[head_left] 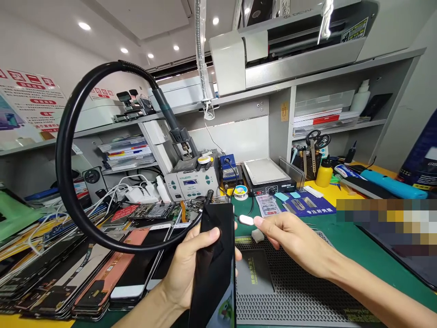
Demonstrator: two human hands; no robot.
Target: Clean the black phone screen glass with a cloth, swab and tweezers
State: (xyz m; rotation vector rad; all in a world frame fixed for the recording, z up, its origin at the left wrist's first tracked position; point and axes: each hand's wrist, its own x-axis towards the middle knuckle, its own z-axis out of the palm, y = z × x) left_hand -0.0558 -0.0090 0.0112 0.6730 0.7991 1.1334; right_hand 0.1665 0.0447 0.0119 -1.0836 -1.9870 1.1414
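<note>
There is one left hand (pixel 180 269) and one right hand (pixel 293 237), one held phone (pixel 215 264) and one small white oval piece (pixel 246 220). Around them are one black hose (pixel 63 159), one grey control box (pixel 191 189), one hot plate (pixel 266 172), one yellow bottle (pixel 323 176), one perforated mat (pixel 293 298) and at least five round ceiling lights (pixel 84 26). The stacked phone panels (pixel 133 269) overlap too closely to count.

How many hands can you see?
2: the left hand, low in the middle, holds a dark phone; the right hand, to its right, pinches a small white thing.
</note>
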